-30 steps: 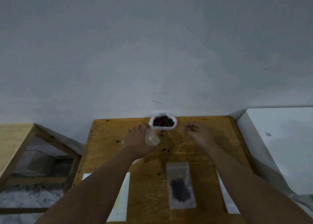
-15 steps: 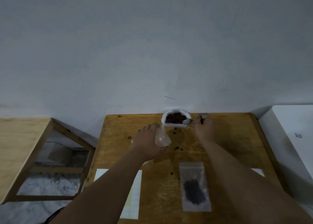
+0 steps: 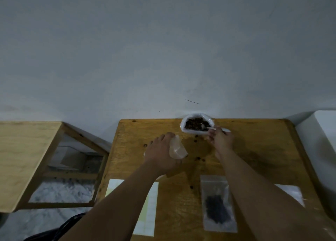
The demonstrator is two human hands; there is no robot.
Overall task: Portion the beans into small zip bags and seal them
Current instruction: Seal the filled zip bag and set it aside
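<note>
Head view. 1 white bean sack [image 3: 183, 127], far edge of wooden table [image 3: 263, 149], mouth open for scooping. Right hand [image 3: 221, 139] pinched 1 spoon [image 3: 204, 127], bowl among the beans [image 3: 193, 124]. Left hand [image 3: 162, 154] gripped 1 empty zip bag [image 3: 177, 149] near the sack, likely to shorten the transfer. 1 filled zip bag [image 3: 218, 203] lay flat, near right.

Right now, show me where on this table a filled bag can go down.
Bare wood lies right of the right hand, out to the table edge, and in the far left corner, beyond the left hand and beside the bean sack. Crowded: loose beans scatter between the hands; the near edge holds the paper sheet and filled bag.
</note>
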